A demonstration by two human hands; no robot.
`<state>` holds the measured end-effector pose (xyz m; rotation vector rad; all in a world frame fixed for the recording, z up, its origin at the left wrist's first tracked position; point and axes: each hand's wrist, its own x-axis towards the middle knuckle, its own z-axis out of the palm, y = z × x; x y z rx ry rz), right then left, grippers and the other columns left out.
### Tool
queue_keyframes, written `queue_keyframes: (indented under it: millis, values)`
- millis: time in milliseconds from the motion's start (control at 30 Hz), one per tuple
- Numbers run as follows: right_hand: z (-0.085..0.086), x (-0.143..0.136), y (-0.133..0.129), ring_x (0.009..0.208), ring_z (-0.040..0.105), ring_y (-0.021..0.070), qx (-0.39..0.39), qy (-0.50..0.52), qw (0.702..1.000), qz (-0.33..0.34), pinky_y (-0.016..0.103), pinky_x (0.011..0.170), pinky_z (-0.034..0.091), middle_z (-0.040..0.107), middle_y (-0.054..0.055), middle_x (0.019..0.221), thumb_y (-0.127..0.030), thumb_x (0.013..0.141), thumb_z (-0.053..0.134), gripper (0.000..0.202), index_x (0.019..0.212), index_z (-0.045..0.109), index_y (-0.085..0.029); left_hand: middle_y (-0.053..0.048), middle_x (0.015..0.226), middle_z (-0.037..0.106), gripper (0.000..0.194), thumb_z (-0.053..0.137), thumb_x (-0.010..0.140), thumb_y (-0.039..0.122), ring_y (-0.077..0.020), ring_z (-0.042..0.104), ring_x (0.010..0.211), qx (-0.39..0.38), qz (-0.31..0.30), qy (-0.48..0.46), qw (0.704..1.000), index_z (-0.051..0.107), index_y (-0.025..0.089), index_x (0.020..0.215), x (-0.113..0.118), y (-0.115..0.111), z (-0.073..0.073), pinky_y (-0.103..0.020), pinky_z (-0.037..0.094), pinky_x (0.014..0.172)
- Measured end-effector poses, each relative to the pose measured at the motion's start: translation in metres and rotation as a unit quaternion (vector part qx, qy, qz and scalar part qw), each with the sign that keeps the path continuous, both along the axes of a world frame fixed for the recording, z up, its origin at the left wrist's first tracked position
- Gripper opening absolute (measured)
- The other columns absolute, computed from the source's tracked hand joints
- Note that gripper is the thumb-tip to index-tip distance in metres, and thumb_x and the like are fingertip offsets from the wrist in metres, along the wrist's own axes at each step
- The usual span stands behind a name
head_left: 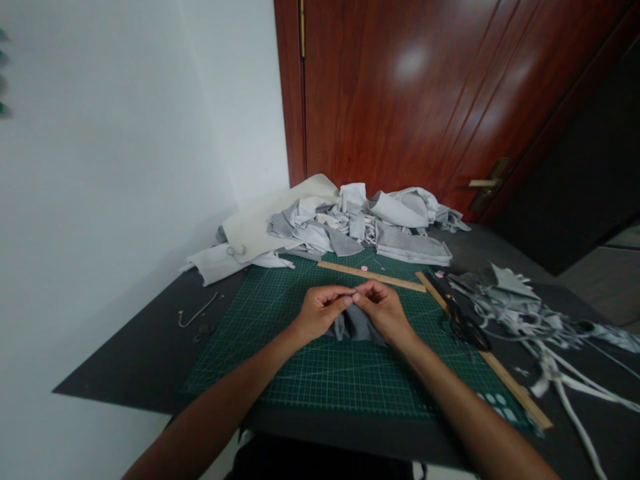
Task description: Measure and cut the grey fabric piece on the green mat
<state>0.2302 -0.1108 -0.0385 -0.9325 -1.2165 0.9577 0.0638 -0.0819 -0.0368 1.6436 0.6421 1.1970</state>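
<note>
Both hands meet over the middle of a green cutting mat. Between them hangs a piece of dark grey fabric, pinched along its upper edge. My left hand is closed, thumb and forefinger gripping the fabric's edge. From the other side my right hand pinches the same edge, its fingertips almost touching the left ones. The lower part of the fabric droops in folds toward the mat. Whether a pin or needle is held at the fingertips is too small to make out.
Behind the mat lies a heap of grey and white fabric scraps. A wooden ruler lies beyond my hands, and another ruler runs along the right. Black scissors rest beside it. More grey scraps spread at right, near a wooden door.
</note>
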Motion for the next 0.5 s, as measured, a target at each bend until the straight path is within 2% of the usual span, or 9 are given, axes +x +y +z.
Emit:
queue_keyframes:
  millis: [133, 267, 433, 500]
  values:
    - [-0.0018, 0.0006, 0.0001, 0.071, 0.067, 0.0197, 0.04, -0.007, 0.999, -0.03, 0.032, 0.069, 0.054, 0.075, 0.0, 0.076, -0.049, 0.072, 0.088, 0.028, 0.077, 0.074, -0.026, -0.009, 0.08, 0.078, 0.048, 0.077, 0.082, 0.056, -0.0149, 0.065, 0.061, -0.01, -0.008, -0.005, 1.0, 0.081, 0.013, 0.103, 0.0008, 0.0006, -0.0036, -0.026, 0.05, 0.058]
    - [-0.0036, 0.0038, 0.0005, 0.08, 0.07, 0.0219, 0.079, -0.048, 0.994, -0.05, 0.036, 0.078, 0.056, 0.077, 0.001, 0.082, -0.047, 0.078, 0.083, 0.023, 0.077, 0.073, -0.026, -0.008, 0.079, 0.077, 0.049, 0.077, 0.081, 0.057, -0.0139, 0.063, 0.06, -0.013, -0.01, -0.011, 1.0, 0.08, 0.014, 0.104, 0.0018, 0.0008, -0.0056, -0.025, 0.049, 0.056]
    - [-0.0049, 0.0042, -0.0021, 0.082, 0.071, 0.0223, 0.094, -0.071, 0.992, -0.046, 0.035, 0.079, 0.055, 0.078, 0.002, 0.085, -0.043, 0.084, 0.077, 0.017, 0.081, 0.074, -0.027, -0.009, 0.082, 0.077, 0.046, 0.077, 0.081, 0.057, -0.0159, 0.066, 0.065, -0.005, 0.022, -0.008, 1.0, 0.081, 0.014, 0.098, 0.0016, 0.0013, -0.0045, -0.027, 0.051, 0.06]
    - [-0.0053, 0.0027, -0.0034, 0.083, 0.071, 0.0223, 0.097, -0.074, 0.992, -0.042, 0.035, 0.079, 0.055, 0.078, 0.002, 0.086, -0.04, 0.086, 0.076, 0.014, 0.083, 0.074, -0.027, -0.007, 0.073, 0.073, 0.045, 0.077, 0.081, 0.055, -0.0134, 0.061, 0.059, -0.002, 0.031, -0.007, 0.999, 0.081, 0.014, 0.097, 0.0015, 0.0017, -0.0049, -0.024, 0.047, 0.055]
